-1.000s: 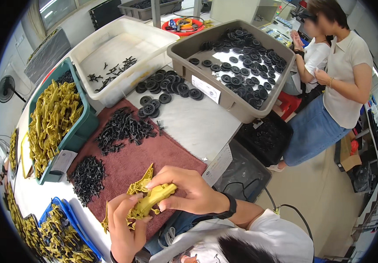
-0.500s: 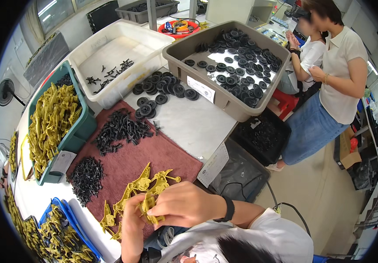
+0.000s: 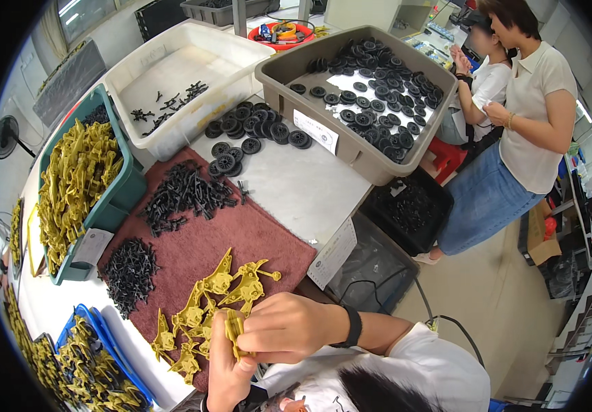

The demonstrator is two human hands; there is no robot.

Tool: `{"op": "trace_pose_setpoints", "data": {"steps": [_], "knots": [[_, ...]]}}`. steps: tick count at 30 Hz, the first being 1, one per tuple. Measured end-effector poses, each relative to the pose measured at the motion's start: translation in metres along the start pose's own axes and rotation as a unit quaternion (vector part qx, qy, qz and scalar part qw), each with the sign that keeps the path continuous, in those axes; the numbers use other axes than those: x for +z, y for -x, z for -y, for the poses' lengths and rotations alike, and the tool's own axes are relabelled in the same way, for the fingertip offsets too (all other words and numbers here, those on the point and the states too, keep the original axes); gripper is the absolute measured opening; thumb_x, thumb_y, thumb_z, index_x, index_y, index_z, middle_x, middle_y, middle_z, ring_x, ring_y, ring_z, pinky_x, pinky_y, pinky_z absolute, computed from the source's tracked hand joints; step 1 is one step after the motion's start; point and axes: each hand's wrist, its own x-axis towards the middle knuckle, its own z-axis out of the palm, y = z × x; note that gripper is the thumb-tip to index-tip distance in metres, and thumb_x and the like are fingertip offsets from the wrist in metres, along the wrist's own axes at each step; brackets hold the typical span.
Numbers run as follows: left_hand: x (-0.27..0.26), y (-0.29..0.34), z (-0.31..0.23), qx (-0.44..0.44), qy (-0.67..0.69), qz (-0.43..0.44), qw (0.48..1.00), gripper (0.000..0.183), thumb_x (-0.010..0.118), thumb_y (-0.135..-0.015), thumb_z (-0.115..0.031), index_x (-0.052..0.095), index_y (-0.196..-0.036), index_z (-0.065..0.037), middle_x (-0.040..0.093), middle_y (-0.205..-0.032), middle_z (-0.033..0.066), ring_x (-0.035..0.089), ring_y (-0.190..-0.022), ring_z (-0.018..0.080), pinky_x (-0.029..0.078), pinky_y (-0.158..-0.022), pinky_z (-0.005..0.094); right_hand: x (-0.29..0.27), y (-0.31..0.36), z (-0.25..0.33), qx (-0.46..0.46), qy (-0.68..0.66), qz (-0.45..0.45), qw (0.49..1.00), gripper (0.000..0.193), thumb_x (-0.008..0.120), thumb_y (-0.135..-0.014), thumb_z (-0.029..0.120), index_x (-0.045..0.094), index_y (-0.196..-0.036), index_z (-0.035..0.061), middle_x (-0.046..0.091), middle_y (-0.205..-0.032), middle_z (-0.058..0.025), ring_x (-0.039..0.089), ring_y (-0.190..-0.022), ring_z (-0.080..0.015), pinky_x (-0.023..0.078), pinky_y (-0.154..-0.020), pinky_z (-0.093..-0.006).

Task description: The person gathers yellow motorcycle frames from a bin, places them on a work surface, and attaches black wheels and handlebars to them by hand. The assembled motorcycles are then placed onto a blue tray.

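A yellow molded plastic part [image 3: 235, 334] is held near the front edge of a red-brown cloth [image 3: 272, 223]. My left hand [image 3: 226, 371] grips it from the left, fingers pointing up. From the right, my right hand [image 3: 292, 327] closes over it with curled fingers, hiding much of its shape. Just beyond my hands, several similar yellow parts [image 3: 187, 317] lie loosely on the cloth. Farther left is a heap of tiny black pieces [image 3: 130, 275], and behind it a pile of larger black plastic pieces [image 3: 184, 196].
A green bin [image 3: 119, 196] of yellow parts and a blue tray [image 3: 114, 343] stand left. At the back are a white bin [image 3: 193, 134] and a grey-brown bin [image 3: 371, 168] of black wheels. Loose wheels [image 3: 251, 145] lie between. Two people [image 3: 529, 123] are at right.
My left hand has shifted slightly right and down, uncovering more yellow parts on the cloth. The held part now stands more upright between both hands.
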Motion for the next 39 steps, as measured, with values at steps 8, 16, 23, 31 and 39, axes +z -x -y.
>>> {"op": "trace_pose_setpoints", "data": {"steps": [8,16,23,31,39], "knots": [[0.011,-0.018,-0.005,0.141,-0.147,-0.167,0.965,0.086,0.043,-0.083,-0.080,0.053,-0.090,0.005,0.051,-0.083,0.0171,0.052,-0.071,0.0299,0.043,-0.065,0.0377,0.007,-0.003,0.002,-0.047,-0.011,0.002,0.999,0.013,0.068,-0.081,0.006,0.059,-0.087,-0.0008,0.051,-0.075,-0.0068,0.052,-0.056,-0.0216,0.042,-0.049,-0.0327],[0.009,-0.023,-0.005,0.200,-0.116,-0.138,0.963,0.088,0.046,-0.082,-0.080,0.058,-0.088,0.007,0.058,-0.083,0.0190,0.060,-0.075,0.0339,0.048,-0.066,0.0389,0.003,-0.008,0.009,-0.062,0.007,-0.020,0.998,0.016,0.068,-0.077,0.010,0.056,-0.085,0.0032,0.042,-0.070,-0.0030,0.049,-0.055,-0.0195,0.041,-0.048,-0.0319],[0.008,-0.013,0.003,0.197,-0.110,-0.157,0.962,0.091,0.043,-0.080,-0.084,0.059,-0.085,0.006,0.058,-0.081,0.0171,0.059,-0.070,0.0328,0.047,-0.060,0.0365,0.017,-0.004,0.005,-0.067,-0.037,-0.030,0.997,0.016,0.068,-0.077,0.010,0.055,-0.082,0.0034,0.040,-0.069,-0.0017,0.046,-0.053,-0.0166,0.038,-0.045,-0.0307],[-0.040,0.006,-0.007,0.214,0.172,-0.328,0.904,0.085,0.014,-0.088,-0.081,0.052,-0.076,-0.007,0.055,-0.069,0.0121,0.058,-0.058,0.0226,0.047,-0.047,0.0315,0.005,0.009,0.007,0.004,-0.169,-0.029,0.985,0.013,0.073,-0.079,0.004,0.061,-0.085,0.0063,0.052,-0.066,-0.0015,0.048,-0.050,-0.0187,0.040,-0.045,-0.0323],[-0.020,-0.009,-0.007,0.145,0.288,-0.334,0.886,0.073,0.028,-0.093,-0.074,0.046,-0.120,-0.009,0.042,-0.062,0.0033,0.042,-0.050,0.0148,0.037,-0.043,0.0278,-0.061,0.017,-0.034,0.424,-0.087,-0.200,0.879,0.011,0.067,-0.090,0.007,0.059,-0.096,0.0008,0.064,-0.081,-0.0052,0.059,-0.065,-0.0079,0.046,-0.058,-0.0194]]}}
